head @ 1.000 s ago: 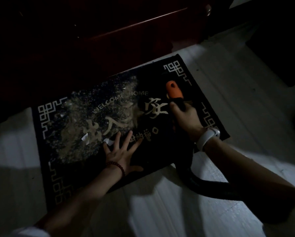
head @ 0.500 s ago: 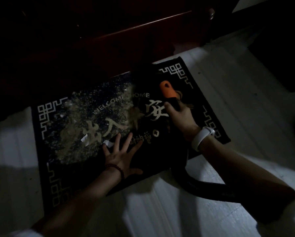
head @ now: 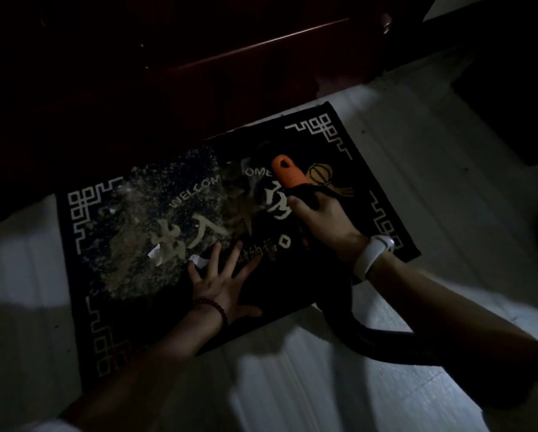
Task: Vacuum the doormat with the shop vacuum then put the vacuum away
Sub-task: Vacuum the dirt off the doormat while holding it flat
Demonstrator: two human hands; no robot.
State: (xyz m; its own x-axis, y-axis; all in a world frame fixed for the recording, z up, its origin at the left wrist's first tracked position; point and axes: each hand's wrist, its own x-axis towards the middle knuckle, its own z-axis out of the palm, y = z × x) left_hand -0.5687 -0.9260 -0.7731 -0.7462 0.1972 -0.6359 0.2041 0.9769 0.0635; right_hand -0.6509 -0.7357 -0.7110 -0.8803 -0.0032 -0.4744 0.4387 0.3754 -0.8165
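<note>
A black doormat [head: 339, 169] with pale key-pattern corners and "WELCOME HOME" lettering lies on the pale floor. Its left half is strewn with pale dust and paper scraps [head: 155, 232]; its right half looks dark and clean. My left hand [head: 220, 282] presses flat on the mat's near edge with fingers spread. My right hand [head: 323, 219] grips the black vacuum hose just behind its orange nozzle piece [head: 288, 174], which sits near the mat's middle. The black hose [head: 358, 335] curves back under my right arm. The vacuum body is out of view.
A dark red wooden door or cabinet [head: 230, 63] stands along the mat's far edge, with a small knob [head: 386, 26] at upper right. A dark shape [head: 517, 98] fills the right side. Pale floor [head: 292, 385] lies in front.
The orange nozzle and my right hand have shifted left across the mat toward the dusty half, uncovering an orange lantern motif. My left hand has stayed pressed in place.
</note>
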